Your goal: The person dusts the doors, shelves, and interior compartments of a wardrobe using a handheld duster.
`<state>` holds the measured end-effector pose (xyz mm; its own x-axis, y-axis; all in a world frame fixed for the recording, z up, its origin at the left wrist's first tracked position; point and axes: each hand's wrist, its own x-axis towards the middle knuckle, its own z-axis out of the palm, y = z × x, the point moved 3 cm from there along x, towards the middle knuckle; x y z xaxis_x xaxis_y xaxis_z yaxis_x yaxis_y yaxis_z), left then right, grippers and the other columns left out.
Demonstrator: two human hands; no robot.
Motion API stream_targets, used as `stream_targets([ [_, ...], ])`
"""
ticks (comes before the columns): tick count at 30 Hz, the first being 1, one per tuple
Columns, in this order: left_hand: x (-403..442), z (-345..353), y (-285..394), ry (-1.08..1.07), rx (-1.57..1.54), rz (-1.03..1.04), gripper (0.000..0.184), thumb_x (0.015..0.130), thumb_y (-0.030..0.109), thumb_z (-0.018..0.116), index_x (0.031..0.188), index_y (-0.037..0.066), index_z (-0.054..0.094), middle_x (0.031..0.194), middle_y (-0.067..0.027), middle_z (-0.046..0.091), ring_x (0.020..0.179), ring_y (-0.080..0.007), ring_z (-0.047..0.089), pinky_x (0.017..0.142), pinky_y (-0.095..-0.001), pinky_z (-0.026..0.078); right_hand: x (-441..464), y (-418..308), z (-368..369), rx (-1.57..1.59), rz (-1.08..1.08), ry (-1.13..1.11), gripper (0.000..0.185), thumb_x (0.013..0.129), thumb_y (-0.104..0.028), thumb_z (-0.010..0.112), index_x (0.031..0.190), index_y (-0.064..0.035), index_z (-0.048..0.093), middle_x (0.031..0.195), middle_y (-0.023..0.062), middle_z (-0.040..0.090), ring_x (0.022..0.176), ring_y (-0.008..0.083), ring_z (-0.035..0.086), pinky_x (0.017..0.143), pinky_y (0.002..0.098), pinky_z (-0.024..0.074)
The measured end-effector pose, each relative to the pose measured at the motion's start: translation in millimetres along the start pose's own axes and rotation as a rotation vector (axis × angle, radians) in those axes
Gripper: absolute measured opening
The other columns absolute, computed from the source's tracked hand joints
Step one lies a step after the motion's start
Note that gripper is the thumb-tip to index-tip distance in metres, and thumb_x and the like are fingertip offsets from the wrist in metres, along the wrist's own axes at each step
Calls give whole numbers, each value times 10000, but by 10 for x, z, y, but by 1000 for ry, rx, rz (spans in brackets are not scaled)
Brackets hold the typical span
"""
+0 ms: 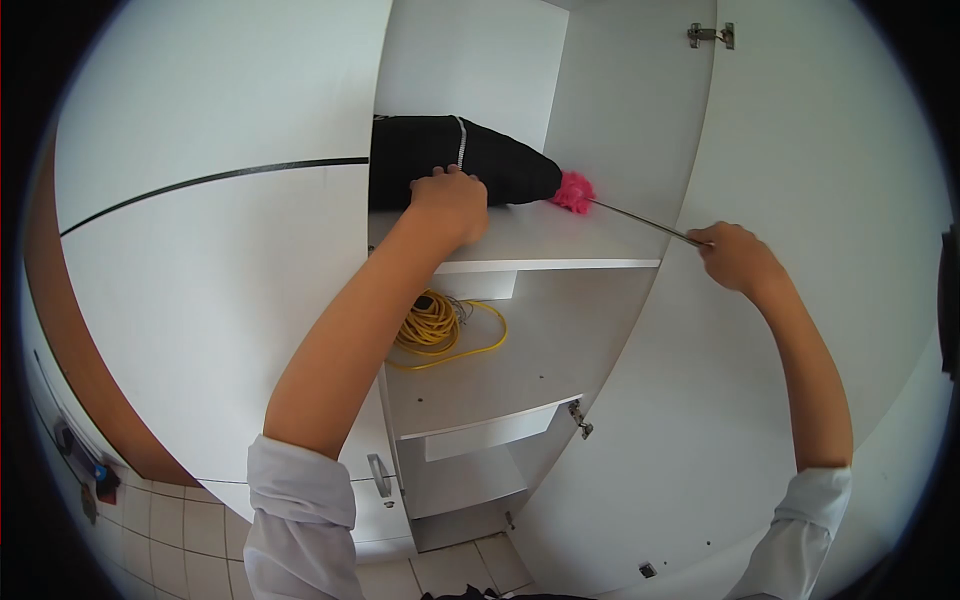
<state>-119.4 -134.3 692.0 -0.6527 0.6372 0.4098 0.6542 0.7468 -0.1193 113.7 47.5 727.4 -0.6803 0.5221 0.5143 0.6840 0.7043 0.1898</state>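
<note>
My right hand (738, 254) is closed around the thin metal handle of a pink fluffy duster (575, 191). The duster's head touches the upper shelf, right by the narrow end of a black bag (510, 165) with a pale zip. My left hand (453, 203) rests against the front of this bag, fingers bent over its side near the zip. Part of the bag's left end is hidden behind a white cabinet door. Whether the left fingers grip the fabric or only press on it is hard to see.
Below lies a coil of yellow cable (432, 325) on the middle shelf (500, 385). The right cabinet door (690, 400) stands wide open on metal hinges (711, 36). A door handle (379, 475) is at the lower left, above the tiled floor (180, 525).
</note>
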Motion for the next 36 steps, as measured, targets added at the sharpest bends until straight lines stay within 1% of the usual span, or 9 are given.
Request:
stream_targets([
  [4, -556, -129, 90, 625, -300, 290, 361, 712, 52, 410, 1063, 8, 483, 1165, -167, 415, 1070, -288, 409, 860, -353, 367, 23, 180, -925, 25, -22, 98, 226, 710, -46, 513, 900, -110, 618, 889, 102, 591, 840, 248, 551, 743, 320, 426],
  [8, -1135, 32, 207, 794, -669, 479, 312, 696, 42, 473, 1004, 1, 494, 1092, -155, 472, 1008, -288, 456, 819, -367, 387, 610, 99, -816, -138, 1, 487, 282, 740, -84, 419, 973, -120, 574, 824, 126, 585, 755, 265, 573, 663, 352, 453],
  [11, -1597, 408, 295, 671, -914, 553, 288, 698, 6, 466, 981, 13, 518, 1083, -136, 487, 955, -276, 496, 773, -337, 417, 619, -22, -406, -336, 45, 572, 344, 756, -96, 407, 1083, -156, 496, 738, 145, 571, 678, 293, 570, 579, 368, 473],
  [13, -1866, 783, 316, 502, -1094, 553, 275, 699, -5, 474, 965, 28, 537, 1088, -128, 489, 925, -269, 515, 736, -317, 436, 162, -107, -184, -344, -150, 389, 337, 746, -73, 413, 1053, -160, 522, 685, 157, 561, 627, 293, 564, 537, 357, 473],
  [16, -2150, 1369, 338, 130, -1327, 438, 262, 722, 13, 481, 969, 63, 554, 1099, -106, 489, 924, -264, 516, 731, -305, 437, -694, -159, -148, -415, -122, 199, 348, 733, -58, 439, 1047, -177, 532, 599, 154, 545, 578, 295, 555, 518, 370, 463],
  [24, -2240, 1674, 353, 86, -1423, 325, 267, 736, 2, 458, 977, 65, 553, 1108, -101, 488, 980, -259, 490, 803, -300, 395, -583, 578, -844, -545, 221, 700, 471, 765, -25, 408, 1183, -240, 388, 569, 142, 514, 470, 276, 513, 425, 347, 434],
  [29, -2357, 1927, 271, 46, -1558, 276, 273, 728, -18, 447, 968, 54, 554, 1078, -114, 510, 1003, -260, 481, 836, -310, 374, -1211, 619, -189, -750, -236, 246, 534, 735, -14, 420, 1210, -251, 365, 542, 95, 470, 403, 197, 477, 395, 344, 423],
  [31, -2394, 2058, 190, 34, -1634, 146, 263, 724, -23, 442, 951, 39, 559, 1046, -121, 530, 996, -242, 490, 835, -305, 373, -1255, 766, -293, -899, -282, 420, 506, 764, -26, 402, 1212, -258, 360, 543, 78, 464, 380, 175, 450, 369, 316, 402],
  [36, -2445, 2178, 186, 20, -1741, 3, 250, 720, -36, 435, 925, 21, 566, 1028, -123, 540, 971, -217, 504, 823, -290, 374, -1014, 828, -908, -837, 154, 637, 560, 764, 3, 424, 1249, -245, 292, 487, 63, 431, 356, 160, 420, 341, 277, 374],
])
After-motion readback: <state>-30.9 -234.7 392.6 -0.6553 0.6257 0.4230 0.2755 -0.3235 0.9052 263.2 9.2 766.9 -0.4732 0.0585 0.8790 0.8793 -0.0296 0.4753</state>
